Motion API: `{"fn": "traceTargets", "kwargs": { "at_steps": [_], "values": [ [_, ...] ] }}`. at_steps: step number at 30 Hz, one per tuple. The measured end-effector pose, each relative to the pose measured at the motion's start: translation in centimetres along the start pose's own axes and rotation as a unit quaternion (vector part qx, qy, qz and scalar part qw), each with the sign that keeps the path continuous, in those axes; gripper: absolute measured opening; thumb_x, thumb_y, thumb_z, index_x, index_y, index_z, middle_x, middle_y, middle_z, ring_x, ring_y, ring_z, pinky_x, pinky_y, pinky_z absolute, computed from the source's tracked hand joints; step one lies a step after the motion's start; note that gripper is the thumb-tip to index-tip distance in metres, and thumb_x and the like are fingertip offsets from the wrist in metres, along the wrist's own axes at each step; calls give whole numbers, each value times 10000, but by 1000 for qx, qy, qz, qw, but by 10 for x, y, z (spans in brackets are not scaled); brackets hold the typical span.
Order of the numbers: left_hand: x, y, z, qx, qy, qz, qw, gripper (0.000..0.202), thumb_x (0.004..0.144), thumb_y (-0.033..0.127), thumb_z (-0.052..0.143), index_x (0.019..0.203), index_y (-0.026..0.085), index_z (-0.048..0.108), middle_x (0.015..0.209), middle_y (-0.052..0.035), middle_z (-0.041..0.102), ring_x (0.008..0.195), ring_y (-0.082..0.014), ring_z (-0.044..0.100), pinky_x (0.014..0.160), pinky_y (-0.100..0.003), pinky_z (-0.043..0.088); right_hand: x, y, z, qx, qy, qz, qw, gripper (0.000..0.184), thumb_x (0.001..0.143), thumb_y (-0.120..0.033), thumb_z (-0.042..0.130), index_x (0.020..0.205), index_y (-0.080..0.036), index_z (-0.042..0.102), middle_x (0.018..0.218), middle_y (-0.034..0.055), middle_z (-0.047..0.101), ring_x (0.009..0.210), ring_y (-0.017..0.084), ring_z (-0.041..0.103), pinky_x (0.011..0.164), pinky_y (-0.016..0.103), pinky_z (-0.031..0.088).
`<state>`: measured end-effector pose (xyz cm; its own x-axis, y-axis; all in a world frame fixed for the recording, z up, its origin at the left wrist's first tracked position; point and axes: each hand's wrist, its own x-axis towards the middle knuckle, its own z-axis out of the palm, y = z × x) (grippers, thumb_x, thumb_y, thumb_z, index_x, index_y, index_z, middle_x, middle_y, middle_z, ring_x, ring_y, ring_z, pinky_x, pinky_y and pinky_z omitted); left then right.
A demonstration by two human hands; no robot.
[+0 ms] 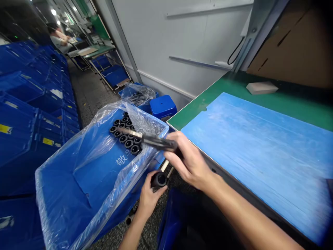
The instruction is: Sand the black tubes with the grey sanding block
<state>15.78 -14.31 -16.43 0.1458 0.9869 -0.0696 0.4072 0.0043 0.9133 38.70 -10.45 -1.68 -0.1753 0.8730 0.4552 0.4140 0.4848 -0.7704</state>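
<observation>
My left hand is closed around a short black hollow cylinder, its open end facing up toward me. Above it, my right hand grips a tool with a black handle. The tool's narrow, pale-to-brown front end is smeared by motion and points left over the bin, so its exact kind is unclear. Below that end, several similar black hollow cylinders stand in rows inside a large blue bin lined with clear plastic film.
To the right is a green workbench with a blue mat and a pale block. A blue stool and another film-covered bin stand beyond. Blue crates are stacked at left; a person sits far back.
</observation>
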Motion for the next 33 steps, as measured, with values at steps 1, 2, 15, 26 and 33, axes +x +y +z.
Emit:
{"fn": "traceTargets", "kwargs": {
  "at_steps": [1, 2, 15, 26, 33],
  "values": [
    [3, -8, 2, -3, -2, -6, 1000, 503, 786, 326, 780, 1244, 223, 599, 1206, -83, 687, 1142, -280, 655, 1019, -427, 502, -16, -11, -12, 2, -35, -4, 999, 200, 1041, -365, 487, 1179, -228, 533, 1161, 78, 617, 1063, 215, 610, 937, 363, 513],
    [5, -17, 4, -7, -9, -10, 1000, 488, 786, 315, 772, 1235, 219, 605, 1184, -81, 694, 1122, -277, 660, 1006, -425, 507, -34, -19, -21, -9, -77, 8, 997, 192, 1040, -362, 497, 1174, -234, 547, 1139, 72, 635, 1038, 216, 630, 905, 359, 524],
    [8, -61, 30, 20, -72, 15, 997, 430, 785, 252, 759, 1208, 210, 688, 1294, -104, 674, 1289, -280, 572, 1186, -490, 310, -191, 12, 25, -318, -145, 150, 925, 365, 1016, -385, 516, 1328, -203, 564, 1105, 142, 718, 1021, 339, 694, 932, 521, 530],
    [10, -48, 28, -49, -68, -25, 996, 494, 797, 333, 778, 1252, 200, 638, 1340, -109, 643, 1288, -264, 571, 1131, -409, 386, -161, -2, 8, -335, -240, 215, 886, 260, 1023, -384, 452, 928, -202, 611, 636, 41, 611, 583, 249, 622, 836, 516, 494],
    [8, -28, 20, -69, -74, -46, 994, 528, 802, 343, 769, 1272, 173, 597, 1297, -116, 662, 1206, -279, 628, 1066, -414, 462, -133, 4, -22, -91, -133, 247, 955, 225, 1029, -439, 513, 1092, -264, 640, 920, 33, 697, 857, 229, 678, 879, 435, 515]
  ]
}}
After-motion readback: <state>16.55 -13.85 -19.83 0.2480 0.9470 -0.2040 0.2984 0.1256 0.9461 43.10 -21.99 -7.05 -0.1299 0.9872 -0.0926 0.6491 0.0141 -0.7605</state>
